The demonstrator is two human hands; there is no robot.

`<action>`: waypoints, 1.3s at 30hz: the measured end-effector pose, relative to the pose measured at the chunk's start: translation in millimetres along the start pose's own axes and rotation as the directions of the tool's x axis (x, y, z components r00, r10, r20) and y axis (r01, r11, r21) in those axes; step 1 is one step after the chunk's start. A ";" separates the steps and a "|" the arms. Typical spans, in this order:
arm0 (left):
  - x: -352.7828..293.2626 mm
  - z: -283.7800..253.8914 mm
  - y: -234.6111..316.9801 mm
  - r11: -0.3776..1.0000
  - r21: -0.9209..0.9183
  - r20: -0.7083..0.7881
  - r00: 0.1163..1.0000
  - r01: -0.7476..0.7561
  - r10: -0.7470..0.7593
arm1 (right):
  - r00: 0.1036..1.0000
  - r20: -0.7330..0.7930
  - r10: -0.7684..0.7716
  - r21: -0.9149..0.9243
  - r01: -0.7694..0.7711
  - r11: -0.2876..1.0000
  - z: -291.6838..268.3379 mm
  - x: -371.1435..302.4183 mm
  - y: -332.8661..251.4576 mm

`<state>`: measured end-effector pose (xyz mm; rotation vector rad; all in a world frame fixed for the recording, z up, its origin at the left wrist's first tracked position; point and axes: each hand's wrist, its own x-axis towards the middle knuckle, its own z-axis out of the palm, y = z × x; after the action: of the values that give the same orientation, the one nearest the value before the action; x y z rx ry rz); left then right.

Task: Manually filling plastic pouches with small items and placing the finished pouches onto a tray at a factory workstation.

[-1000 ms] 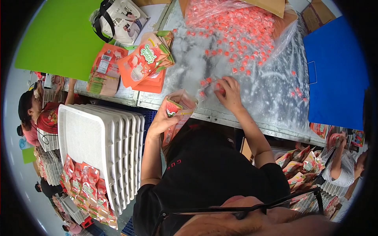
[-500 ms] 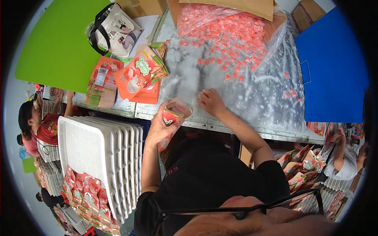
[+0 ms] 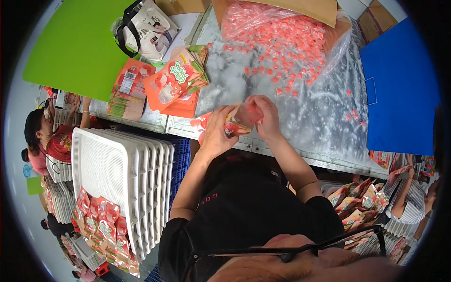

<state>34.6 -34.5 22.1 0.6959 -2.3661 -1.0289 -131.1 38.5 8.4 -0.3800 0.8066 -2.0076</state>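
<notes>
At the table's front edge, my left hand (image 3: 218,134) is closed around a red and white printed pouch (image 3: 232,127), which lies tilted with its mouth toward the right. My right hand (image 3: 266,117) is at that mouth, its fingers curled. A blurred reddish patch shows between the fingers and the pouch, and I cannot make out what it is. Beyond my hands, small red wrapped candies (image 3: 277,35) lie heaped in a clear plastic liner, with loose ones scattered on the metal tabletop (image 3: 225,70). Left of them lies a stack of flat pouches (image 3: 176,77).
A cardboard box (image 3: 300,5) surrounds the candy heap. Pouches lie against stacked white trays (image 3: 101,155) at lower left. A green panel (image 3: 75,47) and tote bag (image 3: 150,30) stand left, a blue panel (image 3: 399,89) right. Co-workers (image 3: 61,141) are on both sides.
My right hand has moved from above the tabletop to the pouch's mouth. The pouch has tipped over from upright, and my left hand has shifted right with it. The whole view has moved slightly.
</notes>
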 end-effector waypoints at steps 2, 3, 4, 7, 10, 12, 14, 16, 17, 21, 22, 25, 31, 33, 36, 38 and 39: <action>2.1 4.0 1.7 1.000 0.000 -0.001 1.000 -0.011 0.011 | 1.000 -0.016 -0.018 -0.099 0.017 0.995 -2.8 -2.2 4.1; 1.9 5.3 1.7 1.000 0.000 -0.007 1.000 -0.022 0.022 | 0.999 -0.027 -0.037 -0.201 0.031 0.979 -2.6 -3.3 5.6; 1.6 6.4 2.3 1.000 0.000 -0.007 1.000 -0.021 0.021 | 0.999 -0.027 -0.036 -0.200 0.030 0.979 -2.1 -4.9 5.7; 3.5 8.8 4.6 1.000 0.004 -0.015 1.000 -0.019 0.019 | 0.995 -0.032 -0.097 -0.413 0.075 0.907 1.5 -8.2 0.7; 4.4 12.0 8.3 0.999 -0.036 -0.029 1.000 -0.005 0.004 | 0.965 0.093 -0.244 -0.502 0.257 0.826 8.4 -9.2 -6.0; 3.9 14.1 7.4 0.998 -0.031 -0.061 0.997 -0.052 0.050 | 0.984 0.116 -0.133 -0.516 0.174 0.839 12.0 -9.8 -11.6; 3.2 18.1 8.7 0.998 -0.051 -0.085 0.996 -0.040 0.035 | 0.987 0.113 -0.115 -0.508 0.157 0.847 15.0 -11.6 -13.3; 5.0 20.2 9.9 0.997 -0.068 -0.110 0.994 -0.023 0.015 | 0.989 0.113 -0.092 -0.496 0.137 0.857 17.0 -11.2 -16.0; 6.6 20.9 11.1 0.997 -0.063 -0.122 0.992 -0.035 0.027 | 0.968 0.202 -0.151 -0.642 0.247 0.726 18.1 -9.7 -18.5; 10.4 22.6 11.5 0.997 -0.046 -0.151 0.987 -0.055 0.047 | 0.861 0.461 -0.213 -0.846 0.499 0.187 24.3 -5.7 -29.7; 11.2 24.2 9.3 0.997 -0.046 -0.151 0.987 -0.056 0.048 | 0.861 0.462 -0.214 -0.846 0.500 0.187 26.6 -5.9 -33.3; 14.6 27.1 8.3 0.993 -0.102 -0.226 0.974 -0.056 0.032 | 0.790 0.599 -0.129 -0.783 0.612 0.111 33.8 -7.7 -42.0; 17.0 23.5 19.5 0.993 -0.092 -0.181 0.982 -0.074 0.057 | 0.815 0.548 -0.189 -0.718 0.574 0.394 14.6 12.4 -49.7; 14.4 22.3 11.6 0.989 -0.129 -0.233 0.971 -0.079 0.047 | 0.858 0.441 -0.264 -0.897 0.410 -0.168 -29.5 49.1 -45.1; 10.7 16.6 10.0 0.989 -0.128 -0.232 0.972 -0.072 0.041 | 0.892 0.289 -0.349 -0.839 0.060 -0.541 -97.8 72.4 -24.7; 10.7 16.8 8.6 0.989 -0.133 -0.230 0.973 -0.064 0.032 | 0.921 0.279 -0.272 -0.811 0.074 -0.581 -132.4 78.0 -12.5; 8.2 17.8 5.1 0.989 -0.139 -0.228 0.974 -0.042 0.009 | 0.923 0.279 -0.265 -0.811 0.079 -0.580 -130.0 73.5 -8.1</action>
<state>16.5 -27.1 16.9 0.6884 -2.0789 -1.0374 -247.1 30.6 -85.6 -1.6220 2.8536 -0.6048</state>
